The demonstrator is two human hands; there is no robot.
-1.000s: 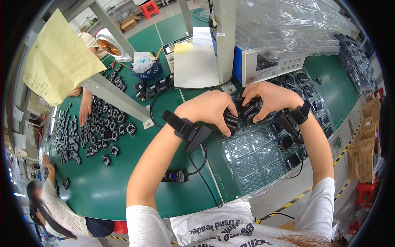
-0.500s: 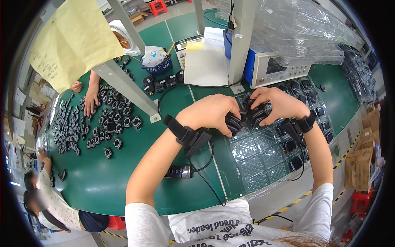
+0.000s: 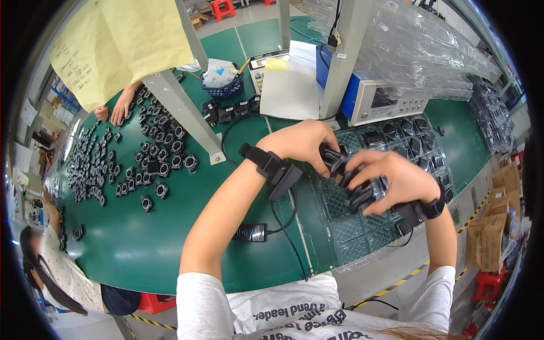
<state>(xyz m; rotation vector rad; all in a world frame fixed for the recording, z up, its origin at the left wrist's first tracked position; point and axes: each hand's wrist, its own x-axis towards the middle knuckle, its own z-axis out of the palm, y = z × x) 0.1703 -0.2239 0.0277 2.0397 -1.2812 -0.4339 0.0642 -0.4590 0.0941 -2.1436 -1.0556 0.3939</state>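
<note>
The left hand is curled, fingers bent down over a stack of small black parts, gripping its upper end. The right hand is half closed too, its fingers spread and wrapped over the lower end of the same stack, so the parts sit pinched between the two hands. How many parts there are cannot be told; the fingers hide most of them. Both hands hang just above a clear plastic tray with square pockets, lying on the green table in front of the person. The near pockets look unfilled; the far ones, near a blue-and-white box, hold black parts. Each wrist wears a black strap; a cable runs from the left one to a small hub on the table. Well to the left, many loose black parts lie scattered, and another person's hand rests among them.
</note>
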